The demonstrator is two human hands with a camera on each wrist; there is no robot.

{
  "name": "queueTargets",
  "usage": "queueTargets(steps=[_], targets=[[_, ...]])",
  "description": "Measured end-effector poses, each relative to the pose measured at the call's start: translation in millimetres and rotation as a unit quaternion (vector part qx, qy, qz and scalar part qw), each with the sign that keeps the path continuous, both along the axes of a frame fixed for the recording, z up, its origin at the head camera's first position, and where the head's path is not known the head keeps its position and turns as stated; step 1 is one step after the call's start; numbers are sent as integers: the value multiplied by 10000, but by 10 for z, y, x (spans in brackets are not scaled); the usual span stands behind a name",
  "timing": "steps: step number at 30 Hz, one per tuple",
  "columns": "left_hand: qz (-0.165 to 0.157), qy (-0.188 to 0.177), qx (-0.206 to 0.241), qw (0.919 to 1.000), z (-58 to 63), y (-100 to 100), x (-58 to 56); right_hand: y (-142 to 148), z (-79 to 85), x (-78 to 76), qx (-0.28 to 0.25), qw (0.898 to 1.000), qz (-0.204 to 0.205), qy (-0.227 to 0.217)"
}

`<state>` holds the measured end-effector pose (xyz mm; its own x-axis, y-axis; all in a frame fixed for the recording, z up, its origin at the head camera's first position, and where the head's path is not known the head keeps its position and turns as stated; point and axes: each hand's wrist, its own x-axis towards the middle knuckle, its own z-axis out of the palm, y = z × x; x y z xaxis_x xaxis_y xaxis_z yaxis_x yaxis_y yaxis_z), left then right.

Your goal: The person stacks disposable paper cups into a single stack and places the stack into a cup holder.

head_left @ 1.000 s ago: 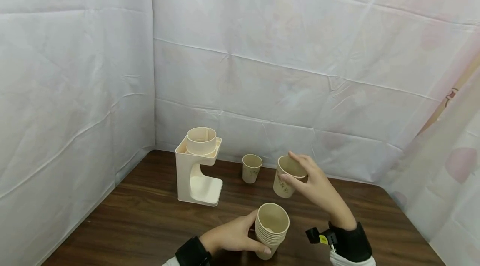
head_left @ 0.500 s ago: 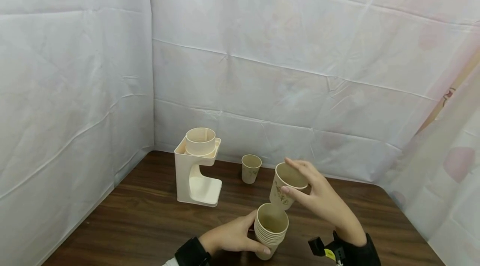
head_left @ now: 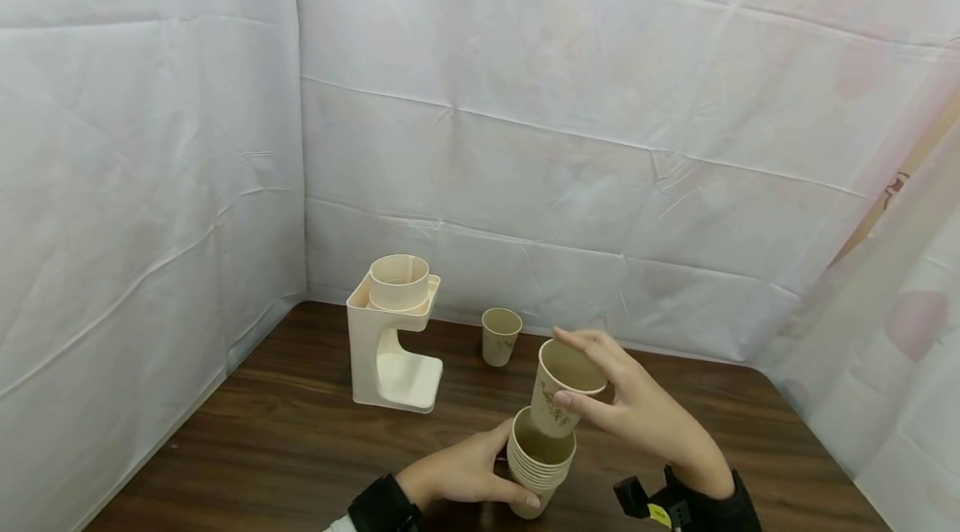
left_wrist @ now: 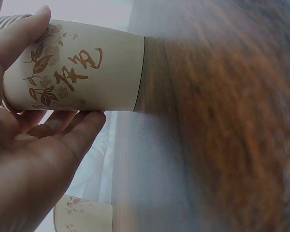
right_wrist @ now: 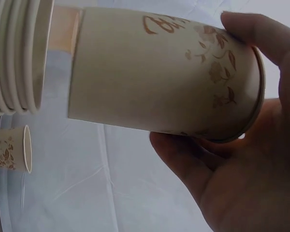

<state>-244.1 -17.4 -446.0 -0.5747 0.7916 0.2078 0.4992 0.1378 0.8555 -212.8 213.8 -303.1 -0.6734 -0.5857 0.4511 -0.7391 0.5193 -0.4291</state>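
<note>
My left hand (head_left: pixel 468 465) grips a stack of nested beige paper cups (head_left: pixel 536 478) low on its side; in the left wrist view the lowest cup (left_wrist: pixel 87 67) stands upright on the table, with brown flowers and writing on it. Thumb on one side, fingers on the other, my right hand (head_left: pixel 637 403) holds a single paper cup (head_left: pixel 558 403) near its rim. That cup is upright, its base just over the stack's mouth. From the right wrist, a gap shows between the cup's base (right_wrist: pixel 77 67) and the stack's top rim (right_wrist: pixel 43 53).
Another paper cup (head_left: pixel 498 340) stands upright at the back of the dark wooden table (head_left: pixel 285 432). Left of it is a cream C-shaped stand (head_left: pixel 367 357) with a round holder (head_left: pixel 399 282) on top. White cloth (head_left: pixel 480 140) hangs behind and at the left.
The right hand has brought its cup left and toward me, from beyond the stack to above its mouth. My left hand and the stack have stayed in place.
</note>
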Motion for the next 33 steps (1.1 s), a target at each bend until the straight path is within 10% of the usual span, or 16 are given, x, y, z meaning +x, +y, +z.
queueTargets(steps=[33], targets=[[-172, -409, -16, 9990, 24, -22, 9, -136, -286, -12, 715, 9891, 975, -841]])
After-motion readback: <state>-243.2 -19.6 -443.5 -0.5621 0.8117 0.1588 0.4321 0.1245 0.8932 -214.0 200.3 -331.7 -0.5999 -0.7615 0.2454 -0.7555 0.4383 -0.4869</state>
